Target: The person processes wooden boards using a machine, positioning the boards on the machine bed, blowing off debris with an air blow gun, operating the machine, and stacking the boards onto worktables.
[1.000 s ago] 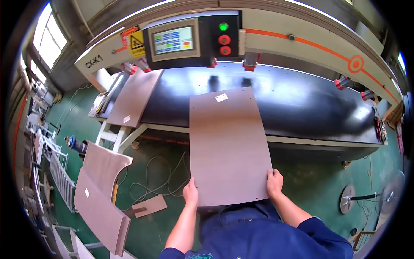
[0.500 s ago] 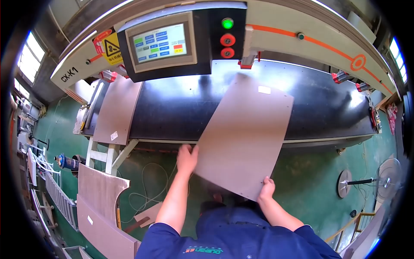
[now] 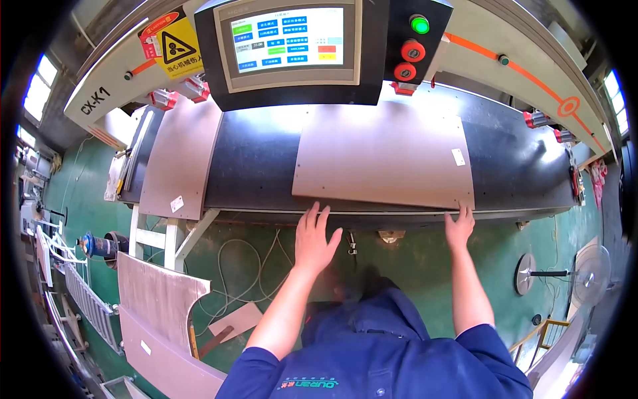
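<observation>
A brown rectangular panel [image 3: 385,156] lies crosswise on the black machine table [image 3: 256,159], its white label towards the right end. My left hand [image 3: 316,241] is at the panel's front left edge, fingers spread and palm down. At the front right corner my right hand [image 3: 460,227] has its fingertips against the edge, fingers apart. Neither hand is wrapped round the panel. A second brown panel [image 3: 179,159] with a label rests on the left part of the table.
A control screen [image 3: 289,41] with a green button [image 3: 419,24] and red buttons hangs over the table's back. Stacked brown boards [image 3: 163,299] stand at the lower left. Cables [image 3: 229,266] lie on the green floor. A round-based stand [image 3: 525,274] is at right.
The panel has turned from lengthwise to crosswise and now lies on the table. Both hands have moved forward to its front edge and loosened their grip. The view has shifted nearer the screen.
</observation>
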### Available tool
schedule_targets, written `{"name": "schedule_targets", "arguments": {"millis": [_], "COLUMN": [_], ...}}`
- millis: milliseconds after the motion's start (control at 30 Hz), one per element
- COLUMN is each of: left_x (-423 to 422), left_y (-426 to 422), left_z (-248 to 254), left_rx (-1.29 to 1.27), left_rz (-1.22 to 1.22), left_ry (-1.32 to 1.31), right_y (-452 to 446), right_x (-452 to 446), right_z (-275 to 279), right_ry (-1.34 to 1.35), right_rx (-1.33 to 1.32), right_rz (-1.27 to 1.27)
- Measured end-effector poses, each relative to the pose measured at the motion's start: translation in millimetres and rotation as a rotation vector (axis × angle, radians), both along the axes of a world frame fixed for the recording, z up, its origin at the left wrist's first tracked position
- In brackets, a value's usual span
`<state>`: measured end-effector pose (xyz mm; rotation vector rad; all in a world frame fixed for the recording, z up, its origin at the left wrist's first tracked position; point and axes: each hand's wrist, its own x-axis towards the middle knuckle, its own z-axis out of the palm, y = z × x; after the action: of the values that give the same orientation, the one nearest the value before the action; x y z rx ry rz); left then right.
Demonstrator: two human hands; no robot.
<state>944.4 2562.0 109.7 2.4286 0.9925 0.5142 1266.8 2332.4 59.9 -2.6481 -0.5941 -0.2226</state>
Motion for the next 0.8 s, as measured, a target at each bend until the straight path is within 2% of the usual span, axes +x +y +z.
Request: {"name": "schedule_targets", "arguments": {"millis": [67, 167, 267, 433, 600, 800], "left_x": [15.5, 27.6, 37.3, 72.7, 111.9, 139.3], "left_y": [18.6, 42.9, 59.2, 94.0, 130.0, 127.7], "left_z": [-9.5, -43.3, -58.5, -54.5, -65.1, -69.7], "left_rx": [0.089, 0.174, 0.189, 0.284, 0.226, 0.132], "left_rz": [-0.061, -0.024, 0.019, 0.051, 0.12, 0.23], "left_ry": [0.103, 0.231, 0.264, 0.253, 0.263, 0.255], "right_y": [0.9, 24.2, 50.8, 119.9, 170.8, 173.1], "right_x": [26.0, 25.5, 41.6, 69.2, 86.2, 88.8], "right_z": [-13.3, -13.9, -12.3, -16.2, -3.8, -4.4], "right_ry": [0.059, 0.023, 0.104, -0.12, -0.11, -0.163], "right_rx": [-0.146, -0.158, -0.181, -0.167, -0.169, -0.174], "right_rz": [0.164, 0.19, 0.214, 0.253, 0.191, 0.207]}}
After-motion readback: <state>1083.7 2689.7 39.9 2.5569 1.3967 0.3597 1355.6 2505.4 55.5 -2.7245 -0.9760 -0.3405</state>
